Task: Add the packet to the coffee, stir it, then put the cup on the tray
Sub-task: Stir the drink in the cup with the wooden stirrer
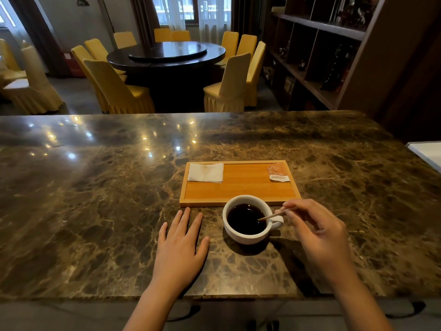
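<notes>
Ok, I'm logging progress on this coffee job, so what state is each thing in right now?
Coffee cup: upright on the counter, off the tray, full of dark coffee.
Stir stick: tip in the coffee.
Right hand: pinching the stick.
Left hand: flat on the counter, empty.
Packet: lying on the tray.
Napkin: folded, on the tray.
Wooden tray: without the cup.

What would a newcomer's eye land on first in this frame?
A white ceramic cup of dark coffee on the brown marble counter, with the right hand dipping a thin wooden stirrer into it. Behind it, a rectangular wooden tray holds a folded white napkin and an orange packet.
</notes>
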A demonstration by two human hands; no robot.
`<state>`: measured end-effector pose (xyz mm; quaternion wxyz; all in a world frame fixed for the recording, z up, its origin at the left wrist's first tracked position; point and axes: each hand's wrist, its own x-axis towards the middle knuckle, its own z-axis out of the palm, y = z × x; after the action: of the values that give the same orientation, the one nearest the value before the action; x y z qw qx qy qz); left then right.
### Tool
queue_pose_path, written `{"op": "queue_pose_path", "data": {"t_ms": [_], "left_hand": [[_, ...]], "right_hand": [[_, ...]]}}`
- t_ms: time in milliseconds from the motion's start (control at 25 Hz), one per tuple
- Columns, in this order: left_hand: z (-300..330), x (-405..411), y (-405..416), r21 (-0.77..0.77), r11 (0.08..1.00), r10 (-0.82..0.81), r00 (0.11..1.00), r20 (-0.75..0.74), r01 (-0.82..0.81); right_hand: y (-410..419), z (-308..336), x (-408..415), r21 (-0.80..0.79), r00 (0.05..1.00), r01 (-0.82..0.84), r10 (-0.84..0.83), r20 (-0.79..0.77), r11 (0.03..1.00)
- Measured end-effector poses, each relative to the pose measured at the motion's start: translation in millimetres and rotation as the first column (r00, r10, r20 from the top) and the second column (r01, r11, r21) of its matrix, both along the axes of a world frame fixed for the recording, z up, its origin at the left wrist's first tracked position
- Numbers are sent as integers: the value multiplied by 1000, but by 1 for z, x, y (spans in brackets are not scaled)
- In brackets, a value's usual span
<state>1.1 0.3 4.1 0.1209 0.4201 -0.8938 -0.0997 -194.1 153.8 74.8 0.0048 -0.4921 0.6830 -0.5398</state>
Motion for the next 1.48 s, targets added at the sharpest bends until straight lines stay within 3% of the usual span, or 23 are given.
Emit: {"op": "queue_pose_path", "data": {"t_ms": [200, 360, 480, 680, 800, 960, 1160, 1280, 1400, 1480], "left_hand": [[0, 0, 0, -1, 1000, 1, 1000, 5, -1], [0, -1, 0, 0, 1000, 2, 1000, 14, -2], [-1, 0, -1, 4, 1000, 5, 1000, -2, -5], [0, -1, 0, 3, 1000, 1, 1000, -1, -1], [-1, -1, -1, 3, 1000, 1, 1000, 1, -1], [-1, -1, -1, 7, 1000, 2, 1000, 4, -2], [0, -1, 0, 2, 1000, 1, 1000, 2, -1], [0, 0, 0, 5, 1000, -4, 1000, -10, 4], [0, 0, 0, 1, 1000, -4, 1000, -16, 4], [0, -1, 0, 5, 1000, -3, 1000, -18, 3]], "right_hand": [[0, 6, 4, -7, 962, -83, 82, 261, 997], [-11, 1, 11, -62, 920, -79, 97, 379, 995], [-18, -8, 13, -71, 939, -25, 48, 340, 997], [-11, -12, 6, -55, 999, 39, -39, 0, 998], [-5, -6, 5, -17, 997, -7, 6, -76, 1000], [-1, -2, 8, 1, 997, -72, 72, -25, 997], [-5, -3, 17, -69, 951, -40, 59, 305, 997], [-16, -10, 19, -119, 902, -26, 75, 424, 993], [-22, -16, 17, -124, 912, 25, 29, 409, 992], [-19, -17, 12, -103, 957, 63, -31, 288, 993]]}}
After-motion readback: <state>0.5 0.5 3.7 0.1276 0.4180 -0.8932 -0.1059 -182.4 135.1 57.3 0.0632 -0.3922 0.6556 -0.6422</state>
